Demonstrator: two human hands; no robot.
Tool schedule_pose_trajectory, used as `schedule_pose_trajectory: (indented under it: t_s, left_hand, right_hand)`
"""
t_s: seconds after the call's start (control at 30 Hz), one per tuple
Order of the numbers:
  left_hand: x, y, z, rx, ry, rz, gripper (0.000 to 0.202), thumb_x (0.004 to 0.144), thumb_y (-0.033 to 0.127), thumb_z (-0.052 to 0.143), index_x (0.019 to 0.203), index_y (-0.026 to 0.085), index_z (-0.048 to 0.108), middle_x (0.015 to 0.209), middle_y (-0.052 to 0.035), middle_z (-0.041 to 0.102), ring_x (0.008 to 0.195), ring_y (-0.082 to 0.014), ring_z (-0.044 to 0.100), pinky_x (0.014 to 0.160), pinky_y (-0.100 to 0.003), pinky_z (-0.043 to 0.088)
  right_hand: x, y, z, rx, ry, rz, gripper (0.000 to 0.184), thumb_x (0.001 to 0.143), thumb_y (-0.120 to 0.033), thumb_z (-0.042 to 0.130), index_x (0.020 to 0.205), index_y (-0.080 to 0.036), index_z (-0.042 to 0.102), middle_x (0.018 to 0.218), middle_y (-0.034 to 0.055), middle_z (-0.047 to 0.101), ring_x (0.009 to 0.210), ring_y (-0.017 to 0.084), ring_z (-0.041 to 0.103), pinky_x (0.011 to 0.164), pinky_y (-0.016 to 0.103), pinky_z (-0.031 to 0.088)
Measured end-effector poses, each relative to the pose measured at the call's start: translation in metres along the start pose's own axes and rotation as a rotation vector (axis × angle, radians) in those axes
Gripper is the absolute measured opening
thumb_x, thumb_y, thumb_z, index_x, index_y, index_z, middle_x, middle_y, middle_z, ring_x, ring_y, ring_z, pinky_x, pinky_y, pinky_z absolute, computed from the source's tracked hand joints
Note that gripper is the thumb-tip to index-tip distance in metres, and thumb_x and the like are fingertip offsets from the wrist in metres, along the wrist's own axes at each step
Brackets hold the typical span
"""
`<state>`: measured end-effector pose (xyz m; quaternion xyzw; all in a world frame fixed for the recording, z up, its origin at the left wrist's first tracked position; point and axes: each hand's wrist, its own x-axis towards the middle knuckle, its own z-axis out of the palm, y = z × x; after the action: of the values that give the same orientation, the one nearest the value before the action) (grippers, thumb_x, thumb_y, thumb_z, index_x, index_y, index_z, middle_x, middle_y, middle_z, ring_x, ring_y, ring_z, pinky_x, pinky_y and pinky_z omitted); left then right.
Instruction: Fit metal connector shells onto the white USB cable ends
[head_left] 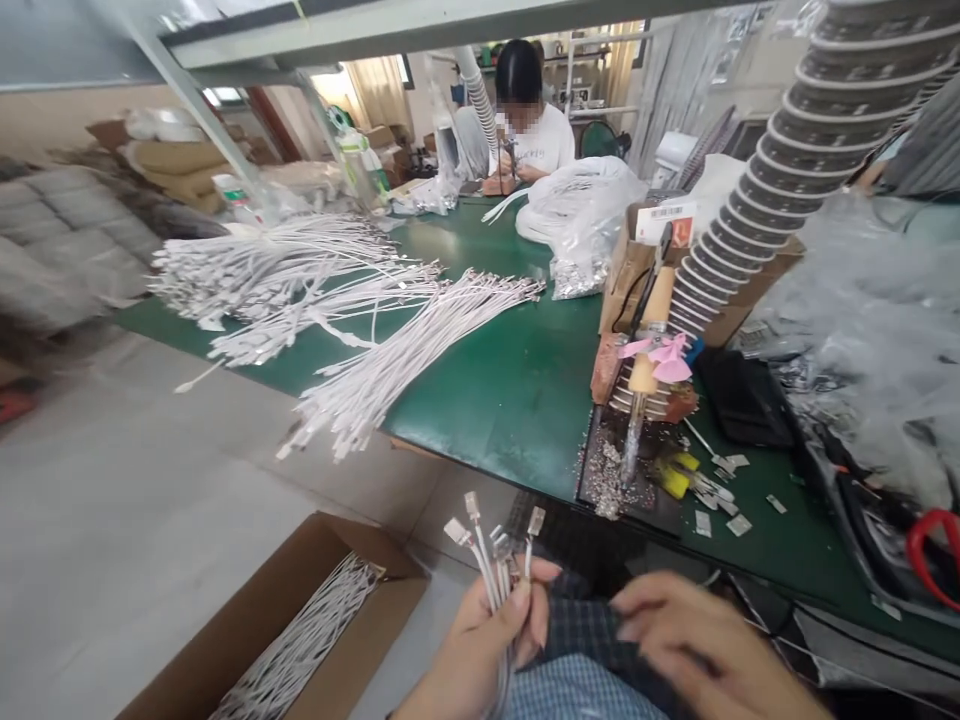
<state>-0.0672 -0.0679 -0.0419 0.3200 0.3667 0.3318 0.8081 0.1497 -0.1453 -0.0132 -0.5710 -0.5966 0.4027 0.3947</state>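
Observation:
My left hand (491, 630) is closed around a small bunch of white cables (491, 560), whose metal connector ends stick up above my fingers. To its right, over my lap, my right hand (697, 640) is blurred, its fingers curled, and I cannot make out anything in it. Below the left hand, on the floor, an open cardboard box (247, 640) holds more white cables (300, 640). Large bundles of the same cables (390, 350) lie fanned out across the green table (517, 390).
A soldering iron in its stand (645, 400) sits at the table edge beside a ribbed extraction hose (780, 180). Small metal parts (720, 495), red-handled scissors (934, 545) and plastic bags (581, 215) crowd the right side. A person in a white shirt (529, 130) works at the far end.

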Motion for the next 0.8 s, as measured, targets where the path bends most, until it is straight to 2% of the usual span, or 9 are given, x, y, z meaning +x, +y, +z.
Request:
schedule_pose_trajectory:
  t_s: [0.03, 0.07, 0.13, 0.17, 0.33, 0.43, 0.57, 0.67, 0.8]
  left_hand:
    - [0.001, 0.002, -0.001, -0.02, 0.012, -0.027, 0.049, 0.072, 0.057, 0.082, 0.099, 0.016, 0.073, 0.056, 0.004, 0.052, 0.042, -0.0036, 0.029, 0.045, -0.019, 0.023]
    - [0.001, 0.003, -0.001, -0.036, 0.027, -0.047, 0.05, 0.072, 0.056, 0.083, 0.1, 0.016, 0.073, 0.055, 0.0052, 0.049, 0.042, -0.0027, 0.024, 0.044, -0.019, 0.02]
    - [0.001, 0.005, -0.002, -0.052, 0.066, -0.054, 0.048, 0.073, 0.057, 0.082, 0.096, 0.016, 0.073, 0.05, 0.0079, 0.041, 0.042, -0.0024, 0.018, 0.044, -0.018, 0.019]
    - [0.0, 0.005, -0.002, -0.051, 0.083, -0.045, 0.047, 0.074, 0.058, 0.081, 0.092, 0.015, 0.073, 0.047, 0.0089, 0.036, 0.042, -0.0026, 0.016, 0.044, -0.018, 0.019]
    - [-0.002, 0.007, -0.006, -0.014, 0.144, 0.016, 0.043, 0.077, 0.057, 0.079, 0.092, 0.016, 0.071, 0.04, 0.0103, 0.03, 0.041, -0.0041, 0.016, 0.045, -0.017, 0.023]
    - [-0.001, 0.012, -0.005, -0.01, 0.195, 0.028, 0.042, 0.077, 0.054, 0.079, 0.095, 0.018, 0.069, 0.041, 0.0092, 0.037, 0.039, -0.0044, 0.023, 0.044, -0.018, 0.025]
    - [0.003, 0.02, -0.002, 0.008, 0.242, 0.032, 0.045, 0.071, 0.054, 0.085, 0.09, 0.017, 0.069, 0.057, 0.0042, 0.055, 0.041, -0.0019, 0.03, 0.045, -0.017, 0.025]
    - [0.006, 0.023, 0.0, 0.032, 0.262, 0.009, 0.042, 0.072, 0.052, 0.084, 0.088, 0.015, 0.07, 0.055, 0.0053, 0.049, 0.041, -0.0013, 0.024, 0.045, -0.018, 0.022]
    - [0.009, 0.022, -0.001, 0.066, 0.275, 0.018, 0.039, 0.075, 0.05, 0.081, 0.085, 0.015, 0.068, 0.05, 0.0068, 0.042, 0.041, -0.002, 0.018, 0.045, -0.018, 0.018]
  right_hand:
    - [0.001, 0.002, -0.021, -0.033, 0.153, -0.024, 0.031, 0.09, -0.049, 0.061, 0.071, -0.03, 0.075, 0.086, 0.0083, 0.076, 0.07, 0.022, 0.071, 0.064, 0.03, 0.058]
    - [0.003, 0.004, -0.04, -0.042, 0.402, 0.002, 0.029, 0.092, -0.046, 0.059, 0.075, -0.028, 0.073, 0.082, 0.0065, 0.073, 0.056, 0.017, 0.064, 0.053, 0.026, 0.054]
    - [0.011, 0.012, -0.069, -0.162, 0.788, 0.085, 0.027, 0.091, -0.047, 0.061, 0.079, -0.024, 0.068, 0.074, 0.0046, 0.069, 0.058, 0.015, 0.063, 0.055, 0.024, 0.052]
    - [0.017, 0.016, -0.078, -0.222, 0.873, 0.129, 0.031, 0.091, -0.05, 0.06, 0.082, -0.022, 0.067, 0.071, 0.0046, 0.068, 0.06, 0.016, 0.064, 0.057, 0.024, 0.052]
    - [0.047, 0.026, -0.094, -0.388, 0.668, 0.131, 0.045, 0.076, -0.064, 0.068, 0.085, -0.019, 0.071, 0.063, 0.0018, 0.066, 0.049, 0.015, 0.057, 0.047, 0.026, 0.046]
    - [0.054, 0.023, -0.093, -0.52, 0.56, 0.072, 0.047, 0.08, -0.066, 0.063, 0.081, -0.02, 0.07, 0.06, 0.0013, 0.064, 0.049, 0.015, 0.056, 0.047, 0.027, 0.044]
    - [0.052, 0.019, -0.091, -0.578, 0.564, 0.056, 0.048, 0.083, -0.067, 0.057, 0.078, -0.021, 0.069, 0.06, 0.0021, 0.064, 0.047, 0.015, 0.056, 0.045, 0.027, 0.042]
    - [0.05, 0.019, -0.09, -0.553, 0.542, 0.05, 0.043, 0.084, -0.063, 0.057, 0.075, -0.022, 0.069, 0.058, 0.0013, 0.064, 0.044, 0.014, 0.053, 0.042, 0.026, 0.041]
    - [0.045, 0.026, -0.088, -0.408, 0.616, 0.118, 0.034, 0.083, -0.055, 0.062, 0.077, -0.022, 0.068, 0.058, 0.0007, 0.066, 0.045, 0.014, 0.057, 0.043, 0.024, 0.045]
